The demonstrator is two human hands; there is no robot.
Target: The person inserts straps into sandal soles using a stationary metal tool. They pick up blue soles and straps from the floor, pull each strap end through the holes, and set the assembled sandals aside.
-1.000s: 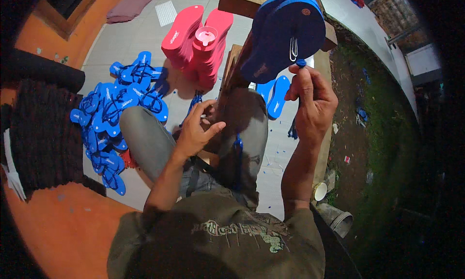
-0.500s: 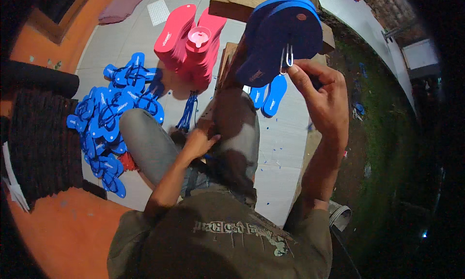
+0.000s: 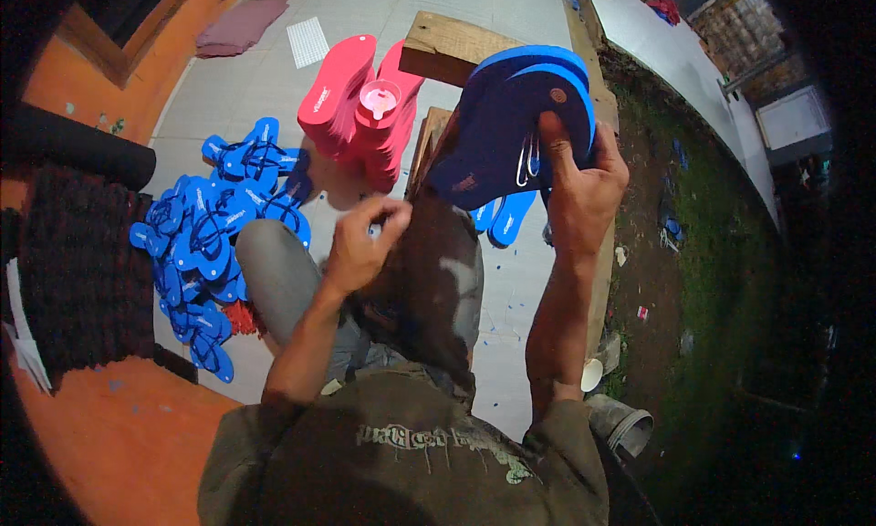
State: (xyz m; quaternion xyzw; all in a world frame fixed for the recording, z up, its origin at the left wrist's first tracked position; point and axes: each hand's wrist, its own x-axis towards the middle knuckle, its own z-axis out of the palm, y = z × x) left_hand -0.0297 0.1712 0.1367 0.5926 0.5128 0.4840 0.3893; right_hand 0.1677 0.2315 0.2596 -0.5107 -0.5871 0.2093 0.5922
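Left hand lifted off knee, fingers pinched, contents unclear; right hand grips blue sole above.

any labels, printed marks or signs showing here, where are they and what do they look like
Round brown mark: on the dark blue sandal sole in the right hand.
Pale printed strip: along the outer sole of the pink sandal stack, on the floor ahead.
Faded pale print: across the olive shirt's back.
No signs or screens.

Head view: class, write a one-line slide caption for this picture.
Seated person's right hand holds up a blue sandal sole with a metal tool; left hand hovers near the knee, beside piled blue sandals.
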